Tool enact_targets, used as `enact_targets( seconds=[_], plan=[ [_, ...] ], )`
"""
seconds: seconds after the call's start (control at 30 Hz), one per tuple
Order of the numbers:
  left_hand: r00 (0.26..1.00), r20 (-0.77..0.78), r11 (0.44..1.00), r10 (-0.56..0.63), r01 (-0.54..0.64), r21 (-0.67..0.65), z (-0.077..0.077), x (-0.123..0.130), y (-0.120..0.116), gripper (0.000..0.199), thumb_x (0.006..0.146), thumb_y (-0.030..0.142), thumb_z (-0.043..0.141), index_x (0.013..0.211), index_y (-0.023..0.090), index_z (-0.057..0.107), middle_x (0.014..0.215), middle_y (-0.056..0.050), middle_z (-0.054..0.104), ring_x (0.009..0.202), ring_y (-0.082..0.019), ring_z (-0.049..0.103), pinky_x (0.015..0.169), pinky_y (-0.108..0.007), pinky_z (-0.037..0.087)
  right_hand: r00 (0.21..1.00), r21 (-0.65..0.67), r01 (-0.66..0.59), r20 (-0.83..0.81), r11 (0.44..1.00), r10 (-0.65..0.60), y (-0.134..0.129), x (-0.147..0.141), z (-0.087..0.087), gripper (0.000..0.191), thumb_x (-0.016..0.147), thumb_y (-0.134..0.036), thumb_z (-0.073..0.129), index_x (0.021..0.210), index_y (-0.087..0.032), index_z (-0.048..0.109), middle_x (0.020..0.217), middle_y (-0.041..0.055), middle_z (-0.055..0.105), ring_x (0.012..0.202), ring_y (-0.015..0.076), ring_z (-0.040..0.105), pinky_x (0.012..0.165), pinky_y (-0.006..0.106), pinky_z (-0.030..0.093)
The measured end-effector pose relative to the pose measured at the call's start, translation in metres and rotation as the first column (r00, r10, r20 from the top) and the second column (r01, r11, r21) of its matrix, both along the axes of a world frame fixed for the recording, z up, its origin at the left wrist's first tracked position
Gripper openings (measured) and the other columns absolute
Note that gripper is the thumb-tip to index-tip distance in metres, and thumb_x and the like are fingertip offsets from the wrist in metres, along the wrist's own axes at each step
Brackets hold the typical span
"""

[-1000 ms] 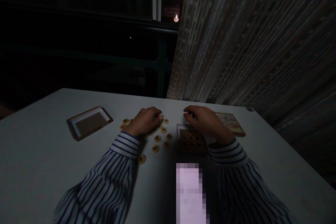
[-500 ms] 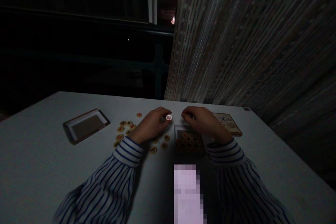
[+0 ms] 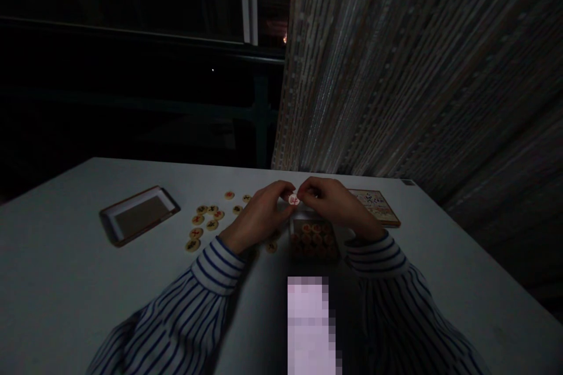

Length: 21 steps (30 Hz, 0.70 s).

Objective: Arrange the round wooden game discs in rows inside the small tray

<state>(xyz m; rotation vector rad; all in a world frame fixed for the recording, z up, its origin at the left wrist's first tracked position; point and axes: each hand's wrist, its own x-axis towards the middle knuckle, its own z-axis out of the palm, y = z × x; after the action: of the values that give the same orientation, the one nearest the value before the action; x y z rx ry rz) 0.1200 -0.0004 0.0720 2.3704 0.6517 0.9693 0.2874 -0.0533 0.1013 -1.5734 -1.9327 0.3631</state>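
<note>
A round game piece with a red character [image 3: 294,200] is pinched between the thumb and fingers of my left hand [image 3: 264,211]. The fingertips of my right hand [image 3: 332,202] close on the same piece from the right side. Below my hands sits an open box [image 3: 291,241] with several round pieces lying in rows inside. More round pieces, such as one with a red character [image 3: 196,233], are scattered on the white table left of my left hand, and a few are partly hidden by my left forearm.
At the left of the white table [image 3: 57,263] lies an open rectangular box lid or tray [image 3: 141,215]. A flat decorated box cover [image 3: 377,206] is behind my right wrist. A striped curtain [image 3: 373,64] hangs beyond the table's back edge. A pixelated patch covers the bottom middle.
My left hand has moved right with the piece, and my right hand has come in to touch it. The view has shifted slightly.
</note>
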Motion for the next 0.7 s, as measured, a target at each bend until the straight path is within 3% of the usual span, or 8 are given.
enact_targets(
  seconds=[0.23,0.4,0.7],
  plan=[
    [1.000,0.013,0.999,-0.007,0.008,-0.038,-0.0002,0.0005,-0.0007,0.024,0.076,0.022,0.055,0.100,0.018,0.053,0.095,-0.004,0.061,0.089,-0.016,0.057,0.079,-0.031,0.045,0.996,0.002,0.017,-0.083,1.000,-0.016,0.0009,-0.0005,-0.0011,0.013,0.076,-0.022,0.051,0.083,-0.016,0.061,0.074,0.0011,0.064,0.066,0.0114,0.058,0.059,0.022,0.041],
    [0.998,0.053,0.986,0.018,-0.009,-0.165,-0.0047,0.0010,0.0022,0.030,0.076,0.027,0.057,0.105,0.019,0.052,0.096,-0.004,0.062,0.089,-0.016,0.058,0.079,-0.031,0.046,0.996,0.042,0.015,-0.091,0.999,-0.012,0.0004,0.0014,0.0004,0.013,0.076,-0.021,0.051,0.083,-0.016,0.061,0.076,0.0013,0.064,0.069,0.0118,0.058,0.063,0.023,0.042],
    [0.972,0.227,0.841,-0.060,0.172,-0.513,-0.0030,0.0054,0.0026,0.027,0.076,0.029,0.057,0.098,0.015,0.053,0.086,-0.005,0.066,0.079,-0.015,0.062,0.069,-0.028,0.049,0.995,0.070,-0.002,-0.096,0.998,0.009,-0.0004,0.0038,0.0016,0.014,0.077,-0.020,0.050,0.083,-0.016,0.061,0.076,0.0014,0.064,0.070,0.0120,0.057,0.065,0.024,0.042]
  ],
)
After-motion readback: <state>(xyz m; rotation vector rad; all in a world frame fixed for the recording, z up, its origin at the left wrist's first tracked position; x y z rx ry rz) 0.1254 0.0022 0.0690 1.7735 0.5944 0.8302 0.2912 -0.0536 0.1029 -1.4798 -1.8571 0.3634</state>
